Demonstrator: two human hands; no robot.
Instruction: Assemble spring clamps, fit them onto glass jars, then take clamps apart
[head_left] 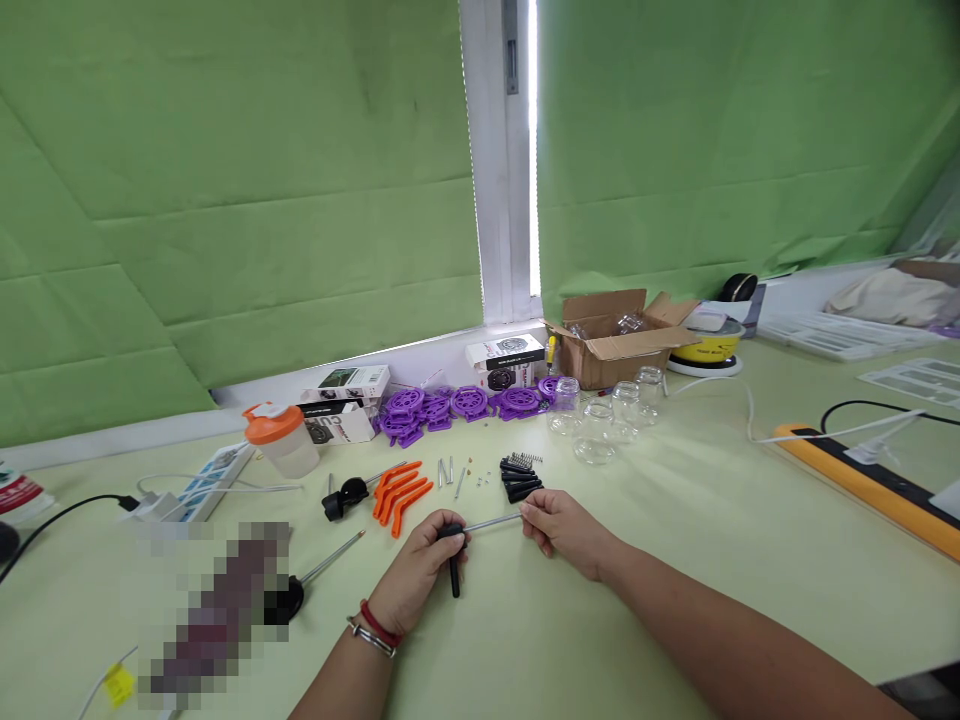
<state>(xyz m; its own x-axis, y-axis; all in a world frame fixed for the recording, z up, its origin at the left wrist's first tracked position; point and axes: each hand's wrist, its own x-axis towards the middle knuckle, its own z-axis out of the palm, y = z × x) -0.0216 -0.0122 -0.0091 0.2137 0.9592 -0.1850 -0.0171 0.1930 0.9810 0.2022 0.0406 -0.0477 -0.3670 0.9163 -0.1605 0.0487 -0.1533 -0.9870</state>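
Note:
My left hand [433,556] is closed on a black handle piece [454,575] whose arm points down below the fingers. From it a thin metal rod [491,522] runs to the right. My right hand [564,530] pinches the rod's far end; whether a small part sits between those fingertips is hidden. Just beyond the right hand lies a pile of black handles [519,482] with springs [525,459] behind it. Orange levers [401,495], short metal pins [446,470] and tiny loose parts [484,480] lie farther left.
Purple round plastic frames [471,402] line the back, near printed boxes [341,420]. Clear glass-like cups [597,432] stand before an open cardboard box [615,345]. A shaker cup [289,445], rods with black heads [285,602] and a power strip [214,480] are at left, an orange-edged strip [885,500] at right.

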